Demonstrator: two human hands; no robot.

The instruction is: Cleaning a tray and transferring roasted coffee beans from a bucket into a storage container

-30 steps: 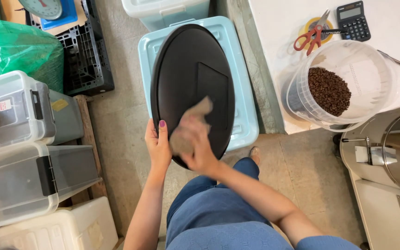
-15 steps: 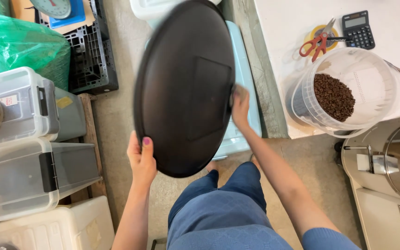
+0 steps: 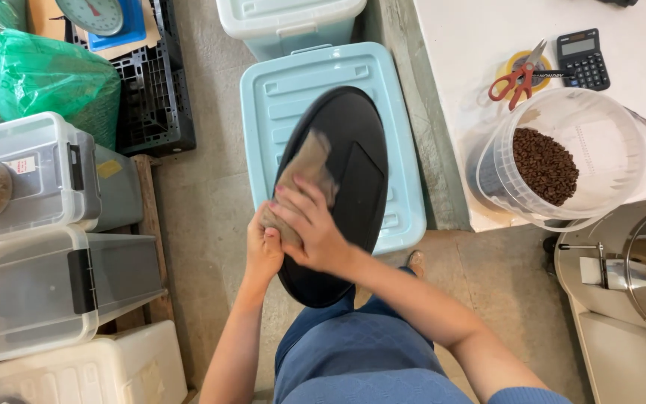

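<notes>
We see the black oval tray [image 3: 353, 172] tilted over the blue bin lid [image 3: 293, 97], long axis running away from us | left hand [image 3: 262, 251] clamps its near-left edge | right hand [image 3: 315, 228] presses a tan cloth [image 3: 304, 168] on its face, nearer the middle.

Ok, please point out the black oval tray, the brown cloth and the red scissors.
black oval tray [image 3: 364, 179]: head view, on its bare right half.
brown cloth [image 3: 306, 166]: head view, on the upper part above the fingers.
red scissors [image 3: 511, 81]: head view, on the red handles.
</notes>
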